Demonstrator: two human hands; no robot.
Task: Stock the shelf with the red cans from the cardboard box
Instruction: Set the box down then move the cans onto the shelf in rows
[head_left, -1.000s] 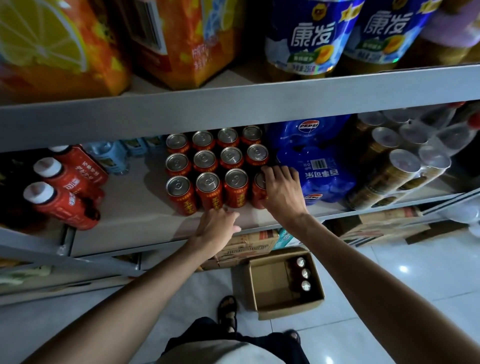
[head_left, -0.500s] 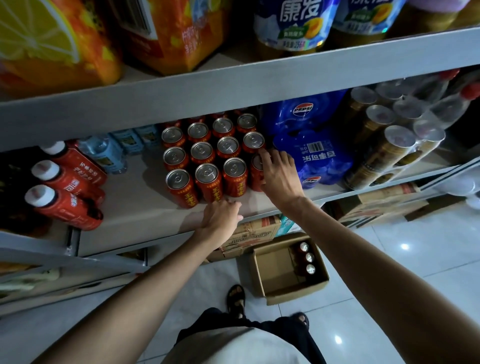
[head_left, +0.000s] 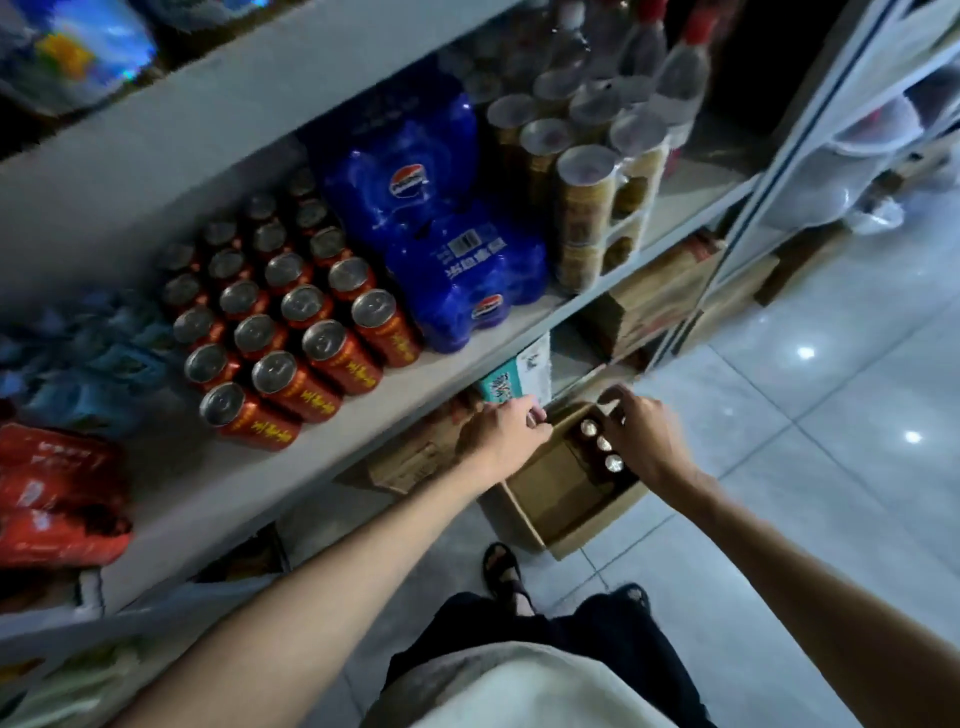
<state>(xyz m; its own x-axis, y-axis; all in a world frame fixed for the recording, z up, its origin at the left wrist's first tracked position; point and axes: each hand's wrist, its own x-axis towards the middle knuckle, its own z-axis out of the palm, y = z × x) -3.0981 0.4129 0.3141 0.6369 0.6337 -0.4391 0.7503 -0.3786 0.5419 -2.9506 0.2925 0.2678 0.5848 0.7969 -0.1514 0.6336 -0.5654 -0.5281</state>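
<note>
Several red cans (head_left: 291, 332) stand in rows on the grey shelf (head_left: 218, 483). Below it on the floor sits an open cardboard box (head_left: 556, 499) with three red cans (head_left: 602, 444) lined up along its right side. My left hand (head_left: 506, 431) hovers over the box's far left corner with fingers curled and nothing visible in it. Above the three cans, my right hand (head_left: 641, 428) reaches down with fingers bent, close to the cans; a grip on one does not show.
A blue shrink-wrapped soda pack (head_left: 441, 234) stands right of the red cans, with wrapped gold tins (head_left: 587, 197) beyond. Red packs (head_left: 57, 493) lie at the shelf's left. Cardboard cartons (head_left: 660, 296) fill the bottom shelf. My sandalled foot (head_left: 501, 569) is beside the box on the tiled floor (head_left: 831, 467).
Both hands left the shelf and the cans there and dropped down to the cardboard box. The view swung right and down.
</note>
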